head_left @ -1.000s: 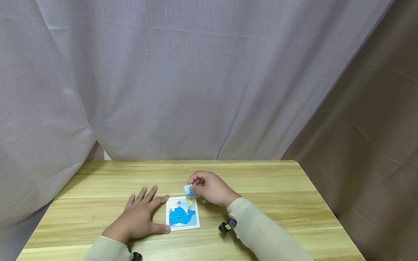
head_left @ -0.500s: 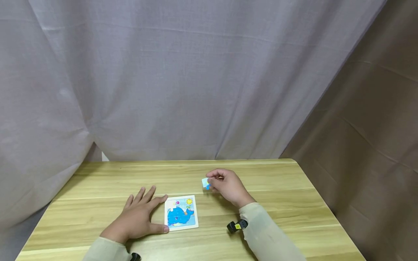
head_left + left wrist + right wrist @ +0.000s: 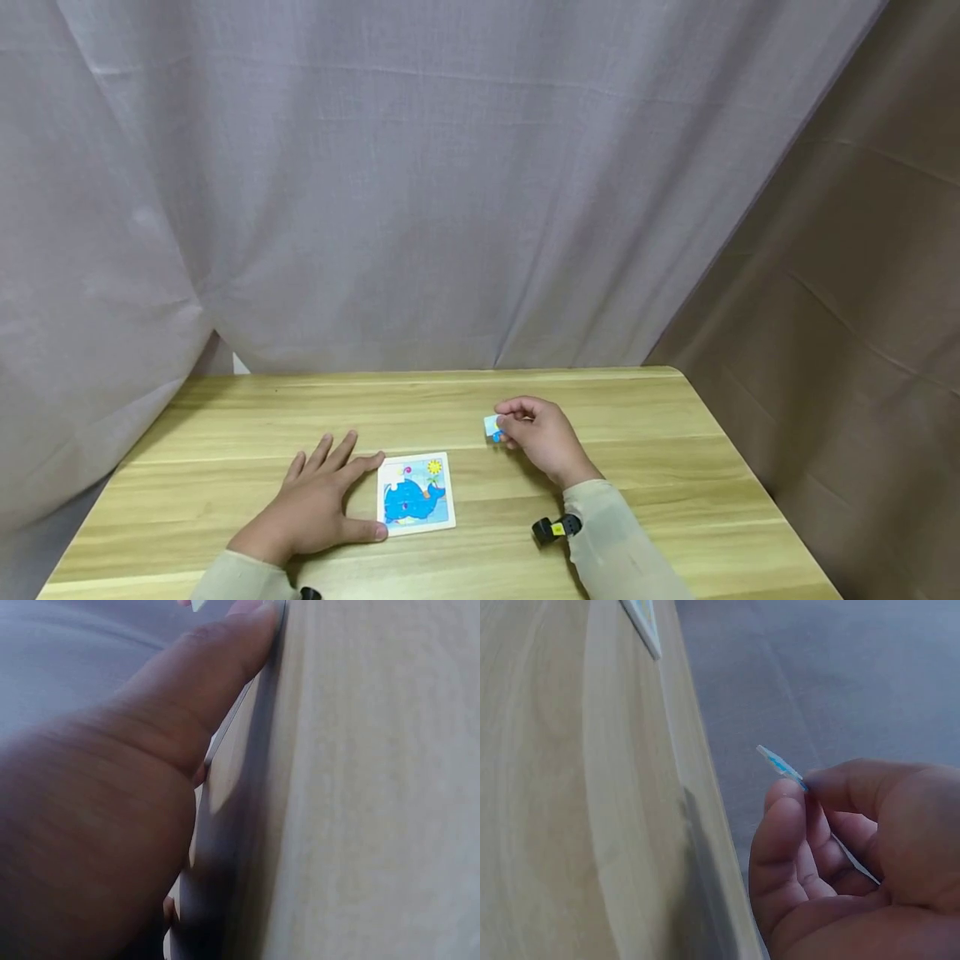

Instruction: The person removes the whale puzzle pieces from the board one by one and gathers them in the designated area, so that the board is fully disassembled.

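Observation:
A small square jigsaw puzzle in a white frame (image 3: 422, 528) lies on the table, with a blue whale and a yellow sun in its picture. Its upper left corner shows a white, unfilled spot. My left hand (image 3: 311, 504) rests beside it, fingers spread, thumb at the lower left corner and index fingertip at the upper left one. To the right of the frame, my right hand (image 3: 546, 440) pinches a light blue puzzle piece (image 3: 491, 426) between thumb and fingers, raised over the table. In the right wrist view the piece (image 3: 780, 763) appears nearly edge-on.
The wooden table (image 3: 637, 500) has its far edge against a grey curtain (image 3: 420, 208). A darker curtain (image 3: 840, 333) hangs on the right. Black wrist devices are on both arms; the right one (image 3: 557, 529) hangs beside the sleeve.
My right hand has carried the puzzle piece rightward, away from just behind the frame's top edge. The left hand stays at the frame's left side.

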Demonstrator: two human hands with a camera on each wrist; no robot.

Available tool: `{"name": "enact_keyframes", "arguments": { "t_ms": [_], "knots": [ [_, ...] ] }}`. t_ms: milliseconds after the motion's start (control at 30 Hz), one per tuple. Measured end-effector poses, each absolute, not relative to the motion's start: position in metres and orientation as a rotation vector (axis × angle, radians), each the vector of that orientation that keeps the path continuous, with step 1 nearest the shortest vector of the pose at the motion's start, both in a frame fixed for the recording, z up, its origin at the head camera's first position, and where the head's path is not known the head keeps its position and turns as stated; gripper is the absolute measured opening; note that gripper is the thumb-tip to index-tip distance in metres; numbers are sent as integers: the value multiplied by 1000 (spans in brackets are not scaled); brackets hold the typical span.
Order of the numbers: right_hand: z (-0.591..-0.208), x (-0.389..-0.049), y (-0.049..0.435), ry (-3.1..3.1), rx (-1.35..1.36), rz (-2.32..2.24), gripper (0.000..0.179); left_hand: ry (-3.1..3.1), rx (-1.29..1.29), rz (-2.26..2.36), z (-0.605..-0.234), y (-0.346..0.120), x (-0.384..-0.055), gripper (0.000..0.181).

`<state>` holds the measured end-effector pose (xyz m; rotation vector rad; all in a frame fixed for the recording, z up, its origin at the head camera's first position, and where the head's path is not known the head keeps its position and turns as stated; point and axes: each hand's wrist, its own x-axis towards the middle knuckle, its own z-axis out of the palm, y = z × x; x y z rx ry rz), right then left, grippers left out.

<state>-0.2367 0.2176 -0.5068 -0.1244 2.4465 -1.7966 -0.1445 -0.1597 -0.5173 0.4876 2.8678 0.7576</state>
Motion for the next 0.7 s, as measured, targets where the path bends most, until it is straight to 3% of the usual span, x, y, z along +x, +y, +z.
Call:
{"name": "enact_keyframes", "arguments": {
  "t_ms": [700],
  "knots": [
    [-523,-240,219,2539,-83,-1608,8,2870,489,746,-519,-160,-146,110]
  ]
}}
